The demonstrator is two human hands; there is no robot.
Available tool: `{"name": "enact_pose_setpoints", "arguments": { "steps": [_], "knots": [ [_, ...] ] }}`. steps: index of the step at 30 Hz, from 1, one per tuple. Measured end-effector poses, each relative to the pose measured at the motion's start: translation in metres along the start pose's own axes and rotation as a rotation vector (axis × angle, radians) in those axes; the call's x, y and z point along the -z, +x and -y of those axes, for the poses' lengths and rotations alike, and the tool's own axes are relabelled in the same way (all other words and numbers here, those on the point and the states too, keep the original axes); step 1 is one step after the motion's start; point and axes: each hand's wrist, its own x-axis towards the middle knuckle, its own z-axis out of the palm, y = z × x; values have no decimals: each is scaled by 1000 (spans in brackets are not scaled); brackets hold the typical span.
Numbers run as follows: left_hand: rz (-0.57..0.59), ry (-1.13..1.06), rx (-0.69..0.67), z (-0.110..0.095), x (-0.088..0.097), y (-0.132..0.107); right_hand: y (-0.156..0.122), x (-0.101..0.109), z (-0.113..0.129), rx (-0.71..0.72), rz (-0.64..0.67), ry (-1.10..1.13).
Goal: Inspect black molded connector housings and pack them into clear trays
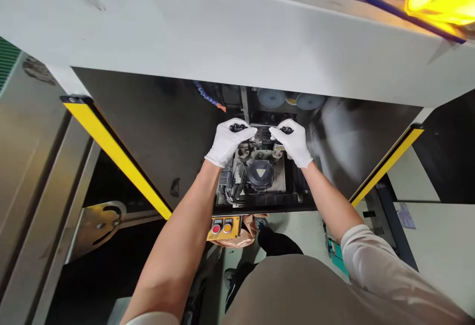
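Observation:
My left hand (228, 143) in a white cotton glove is shut on a small black moulded part (238, 127), and my right hand (293, 143), gloved the same way, holds a similar black part (286, 129). Both hands are inside the machine opening, close together above a metal fixture with small cylindrical posts (258, 153). A dark round cap (260, 175) with a pale triangle mark sits just below them, apart from my hands. Two blue-grey discs (285, 99) lie beyond my fingers.
A grey machine hood (222, 33) overhangs the opening, with yellow safety light-curtain bars (111, 154) (386, 164) on both sides. Below sits a yellow panel (224, 228) with red and orange buttons. A blue corrugated hose (206, 92) runs at the back left.

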Motion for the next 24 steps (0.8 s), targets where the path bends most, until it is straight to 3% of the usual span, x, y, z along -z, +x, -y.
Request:
{"name": "enact_pose_setpoints", "arguments": {
  "steps": [3, 6, 8, 10, 12, 14, 16, 18, 21, 24],
  "knots": [
    [-73, 63, -53, 3, -4, -15, -19, 11, 1, 112, -8, -75],
    [-49, 91, -54, 3, 1, -16, -18, 25, 2, 100, 49, -145],
    [77, 144, -18, -4, 9, -6, -4, 32, 5, 37, 199, -196],
    [278, 297, 13, -18, 14, 12, 17, 35, 14, -49, 417, -276],
    [466, 577, 30, -34, 12, 30, 36, 32, 25, -141, 600, -419],
    [554, 888, 59, -47, 1, 40, 47, 24, 37, -231, 712, -607],
    [570, 1082, 88, -54, -10, 38, 46, 16, 47, -291, 754, -740],
    [561, 1122, 78, -55, -17, 30, 38, 12, 54, -299, 726, -797],
    [463, 1082, 36, -45, -19, 25, 32, 13, 51, -268, 658, -850],
    [348, 846, 65, -25, -19, 42, 50, 14, 28, -294, 645, -844]
  ]
}}
